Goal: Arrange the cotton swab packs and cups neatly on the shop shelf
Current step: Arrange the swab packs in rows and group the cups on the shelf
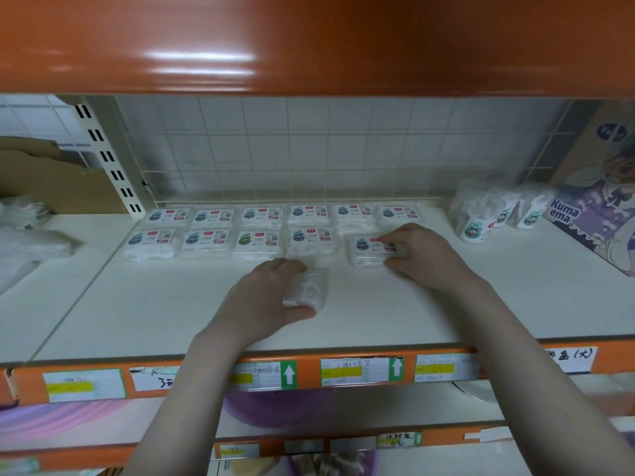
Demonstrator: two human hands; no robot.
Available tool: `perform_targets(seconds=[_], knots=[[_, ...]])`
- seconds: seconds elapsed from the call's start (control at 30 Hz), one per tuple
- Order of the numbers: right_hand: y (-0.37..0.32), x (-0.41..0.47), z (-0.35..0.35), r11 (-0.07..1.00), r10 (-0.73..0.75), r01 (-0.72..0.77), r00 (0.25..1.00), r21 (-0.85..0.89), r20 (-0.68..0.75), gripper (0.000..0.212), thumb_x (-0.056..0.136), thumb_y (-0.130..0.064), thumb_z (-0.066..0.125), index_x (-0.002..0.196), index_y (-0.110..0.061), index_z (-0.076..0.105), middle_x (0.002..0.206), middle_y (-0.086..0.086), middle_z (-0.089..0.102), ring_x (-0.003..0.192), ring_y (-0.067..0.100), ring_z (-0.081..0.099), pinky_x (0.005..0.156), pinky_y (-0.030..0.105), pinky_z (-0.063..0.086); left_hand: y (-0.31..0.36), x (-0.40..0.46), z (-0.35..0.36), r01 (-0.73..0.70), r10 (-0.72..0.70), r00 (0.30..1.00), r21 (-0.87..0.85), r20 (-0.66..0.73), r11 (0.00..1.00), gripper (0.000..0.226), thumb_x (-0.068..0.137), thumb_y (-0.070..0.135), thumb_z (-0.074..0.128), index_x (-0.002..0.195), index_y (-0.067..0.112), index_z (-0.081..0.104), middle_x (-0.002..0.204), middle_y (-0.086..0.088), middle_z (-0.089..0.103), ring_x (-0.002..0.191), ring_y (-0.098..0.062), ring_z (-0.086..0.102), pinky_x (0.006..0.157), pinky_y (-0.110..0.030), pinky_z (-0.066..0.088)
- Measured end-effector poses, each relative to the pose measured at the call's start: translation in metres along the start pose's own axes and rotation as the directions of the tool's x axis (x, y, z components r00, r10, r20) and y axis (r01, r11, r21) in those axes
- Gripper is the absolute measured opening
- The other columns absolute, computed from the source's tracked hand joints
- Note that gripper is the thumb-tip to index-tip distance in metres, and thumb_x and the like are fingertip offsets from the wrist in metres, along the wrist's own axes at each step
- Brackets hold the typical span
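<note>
Several flat cotton swab packs (209, 238) lie in two rows at the back of the white shelf (395, 304). My right hand (419, 250) grips one more labelled pack (366, 250) at the right end of the front row, thumb at its near edge. My left hand (271, 293) holds a clear pack (309, 286) on the shelf in front of the rows, its label hidden. Cups of cotton swabs wrapped in plastic (476, 213) stand at the back right.
A printed cardboard box (598, 201) leans at the far right. Plastic-wrapped goods (27, 235) lie on the neighbouring shelf at left. An orange shelf (309, 39) hangs low overhead. Price tags (357, 371) line the front edge; a wire grid (309, 149) backs the shelf.
</note>
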State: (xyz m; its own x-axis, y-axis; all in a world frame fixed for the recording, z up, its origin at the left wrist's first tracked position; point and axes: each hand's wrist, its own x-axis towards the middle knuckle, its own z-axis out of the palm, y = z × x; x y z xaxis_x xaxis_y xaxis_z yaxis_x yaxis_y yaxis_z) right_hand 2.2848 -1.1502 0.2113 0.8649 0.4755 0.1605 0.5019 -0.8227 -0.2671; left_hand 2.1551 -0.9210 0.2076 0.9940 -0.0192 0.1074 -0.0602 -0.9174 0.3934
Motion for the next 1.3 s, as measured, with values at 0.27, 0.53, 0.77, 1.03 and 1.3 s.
perform_targets(seconds=[0.27,0.53,0.77,1.03,1.3], knots=[[-0.004,0.016,0.009,0.999,0.043,-0.043,0.999,-0.022,0.005,0.045,0.085,-0.018,0.061,0.129,-0.020,0.056,0.127,0.007,0.054,0.119,0.024,0.047,0.095,0.029,0.034,0.000,-0.001,0.000,-0.007,0.007,1.000,0.013,-0.001,1.000,0.064,0.078,0.049,0.067,0.134,0.028,0.043,0.135,0.011,0.046,0.122,-0.011,0.042,0.098,-0.025,0.034],[-0.015,0.022,0.013,0.998,0.067,-0.067,0.998,0.010,0.020,0.045,0.085,-0.014,0.058,0.129,-0.020,0.055,0.126,0.007,0.053,0.118,0.022,0.048,0.093,0.027,0.034,-0.001,-0.001,-0.001,-0.049,0.049,0.999,0.023,-0.009,0.999,0.062,0.080,0.049,0.065,0.134,0.027,0.042,0.134,0.011,0.046,0.121,-0.010,0.042,0.094,-0.023,0.033],[-0.027,0.020,0.017,0.994,0.110,-0.110,0.994,0.030,0.001,0.045,0.085,-0.016,0.058,0.130,-0.017,0.053,0.128,0.007,0.052,0.118,0.023,0.049,0.094,0.026,0.035,-0.004,-0.002,-0.003,-0.100,0.100,0.995,0.023,-0.005,0.995,0.060,0.082,0.049,0.062,0.134,0.028,0.041,0.134,0.011,0.045,0.121,-0.010,0.041,0.093,-0.022,0.031],[-0.034,-0.012,0.018,0.985,0.171,-0.168,0.975,0.034,-0.140,0.042,0.086,-0.021,0.061,0.128,-0.016,0.056,0.128,0.008,0.054,0.116,0.027,0.052,0.093,0.031,0.036,-0.009,-0.002,-0.002,-0.189,0.190,0.982,0.041,-0.008,0.981,0.057,0.084,0.048,0.059,0.134,0.028,0.040,0.134,0.010,0.044,0.123,-0.011,0.038,0.094,-0.023,0.029],[-0.002,-0.068,0.018,0.965,0.248,-0.261,0.938,-0.022,-0.243,0.037,0.084,-0.027,0.067,0.115,-0.008,0.064,0.112,0.015,0.062,0.105,0.035,0.057,0.089,0.040,0.045,0.007,-0.005,0.007,-0.246,0.248,0.969,0.067,-0.019,0.967,0.055,0.085,0.047,0.058,0.133,0.026,0.041,0.133,0.008,0.045,0.123,-0.012,0.039,0.095,-0.024,0.029]])
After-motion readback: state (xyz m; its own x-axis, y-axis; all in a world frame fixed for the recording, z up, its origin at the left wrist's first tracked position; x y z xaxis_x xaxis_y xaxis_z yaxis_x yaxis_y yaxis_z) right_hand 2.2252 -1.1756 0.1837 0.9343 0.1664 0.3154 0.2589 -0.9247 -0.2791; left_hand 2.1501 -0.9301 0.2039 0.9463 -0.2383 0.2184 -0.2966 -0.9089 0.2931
